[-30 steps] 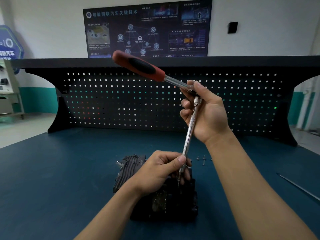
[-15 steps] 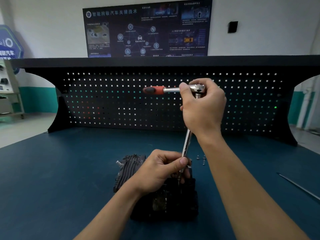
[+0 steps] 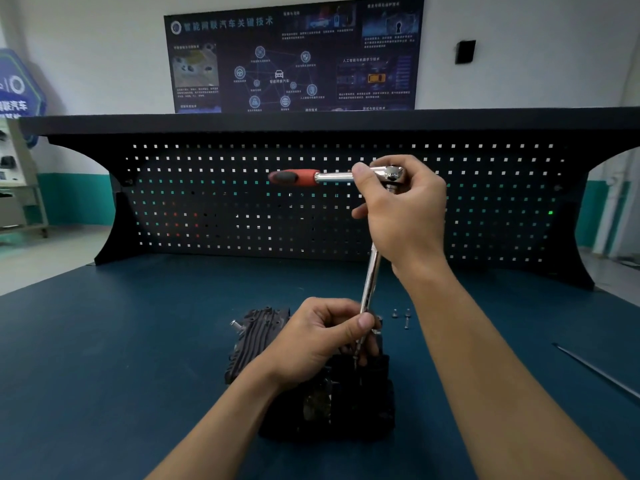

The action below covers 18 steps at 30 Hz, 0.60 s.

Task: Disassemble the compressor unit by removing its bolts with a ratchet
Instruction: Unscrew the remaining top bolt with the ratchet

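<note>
Your right hand [image 3: 403,216] is curled round the head of the ratchet [image 3: 332,177], fingers wrapped over the top and thumb along the chrome shank, so the red handle points to your left, level and free to swing; gripping at the head rather than the handle suits quick spinning of a bolt that, I judge, is no longer tight. Your left hand [image 3: 318,341] pinches the lower end of the long extension bar [image 3: 370,282] between thumb and fingers, just above the compressor unit [image 3: 360,410]; that grip guides the tip and stops the bar wobbling, since it stands nearly upright with a slight lean. The compressor unit sits on the blue workbench [image 3: 104,358] directly before you, under your left hand, its finned housing showing to the left; your fingers hide the bolt, so the tip is probably seated on it, though I cannot confirm that. A few small loose bolts [image 3: 401,317] lie just behind the unit, out of the way yet within reach.
</note>
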Tool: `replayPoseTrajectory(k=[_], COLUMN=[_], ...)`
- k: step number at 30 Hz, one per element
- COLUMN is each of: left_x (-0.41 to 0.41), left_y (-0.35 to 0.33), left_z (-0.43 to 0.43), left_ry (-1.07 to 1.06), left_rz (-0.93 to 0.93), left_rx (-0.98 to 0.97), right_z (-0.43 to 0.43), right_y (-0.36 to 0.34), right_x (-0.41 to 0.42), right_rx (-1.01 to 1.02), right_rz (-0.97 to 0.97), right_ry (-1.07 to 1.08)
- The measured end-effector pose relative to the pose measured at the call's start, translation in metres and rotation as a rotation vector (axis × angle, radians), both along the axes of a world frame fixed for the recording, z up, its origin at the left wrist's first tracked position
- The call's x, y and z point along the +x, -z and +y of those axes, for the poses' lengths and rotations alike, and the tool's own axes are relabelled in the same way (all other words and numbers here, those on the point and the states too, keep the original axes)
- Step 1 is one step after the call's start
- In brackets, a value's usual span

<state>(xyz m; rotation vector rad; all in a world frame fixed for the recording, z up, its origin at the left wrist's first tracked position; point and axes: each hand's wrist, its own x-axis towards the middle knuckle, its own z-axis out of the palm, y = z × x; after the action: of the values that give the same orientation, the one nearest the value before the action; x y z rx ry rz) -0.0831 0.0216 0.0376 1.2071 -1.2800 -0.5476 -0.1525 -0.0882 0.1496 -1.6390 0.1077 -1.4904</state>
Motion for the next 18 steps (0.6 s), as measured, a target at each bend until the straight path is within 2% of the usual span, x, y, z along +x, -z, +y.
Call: replayPoseTrajectory(k=[3, 6, 18], left_x=[0.0008, -0.0002, -0.0003], left_y=[0.0011, 0.0007, 0.0009], left_z=[-0.001, -0.0007, -0.0005], left_ry=[-0.003, 0.004, 0.072], left_rz=[0.0, 0.011, 0.078], left_rx=[0.02, 0.024, 0.034], right_z=[0.0016, 0.0028, -0.0031], right_y=[-0.0025, -0.0036, -0.0022], right_x=[-0.0021, -0.0041, -0.0043], right_rx=[0.176, 0.258, 0.37], right_rz=[0.02, 0.031, 0.06], right_ry=[-0.273, -0.438, -0.827])
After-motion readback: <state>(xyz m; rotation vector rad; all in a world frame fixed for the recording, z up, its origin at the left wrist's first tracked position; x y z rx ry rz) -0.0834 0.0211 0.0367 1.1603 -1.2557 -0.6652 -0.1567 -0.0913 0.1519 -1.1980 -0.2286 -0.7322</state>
